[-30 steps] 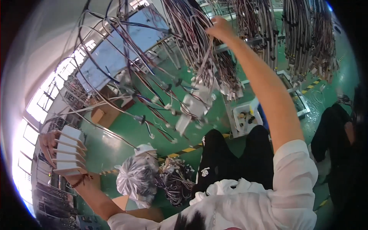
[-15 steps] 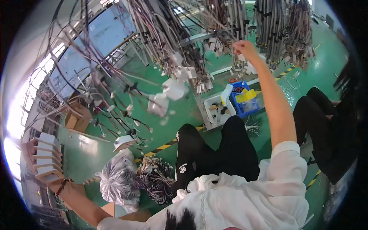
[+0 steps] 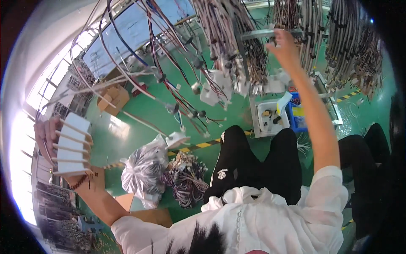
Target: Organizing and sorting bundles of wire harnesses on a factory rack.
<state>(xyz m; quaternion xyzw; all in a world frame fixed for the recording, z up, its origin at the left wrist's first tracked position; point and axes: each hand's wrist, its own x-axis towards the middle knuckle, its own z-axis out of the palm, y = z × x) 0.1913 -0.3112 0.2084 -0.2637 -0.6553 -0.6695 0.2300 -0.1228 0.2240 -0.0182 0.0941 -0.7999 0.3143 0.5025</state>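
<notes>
Held out at the far left, my left hand point(image 3: 47, 137) grips a row of several white pieces point(image 3: 72, 149) with tan edges; what they are I cannot tell. My right hand point(image 3: 286, 50) is raised in front of hanging cable bundles point(image 3: 311, 36), close to a metal bar point(image 3: 264, 34). Its thumb and fingers are apart, and nothing shows between them. Loose wire harnesses point(image 3: 175, 108) with small white connectors dangle between my two arms. Another white piece point(image 3: 176, 139) hangs low near them.
A white tray point(image 3: 259, 122) of small parts and a blue bin point(image 3: 298, 122) stand ahead of my knees. A clear bag point(image 3: 144, 169), a heap of coiled cables point(image 3: 186, 180) and cardboard boxes point(image 3: 114, 100) lie leftward. Another person's legs point(image 3: 359, 165) are at right.
My view has turned left, so the scene shifts right. The fingers of my right hand have gone from pinched together to spread. My left hand still holds the white pieces.
</notes>
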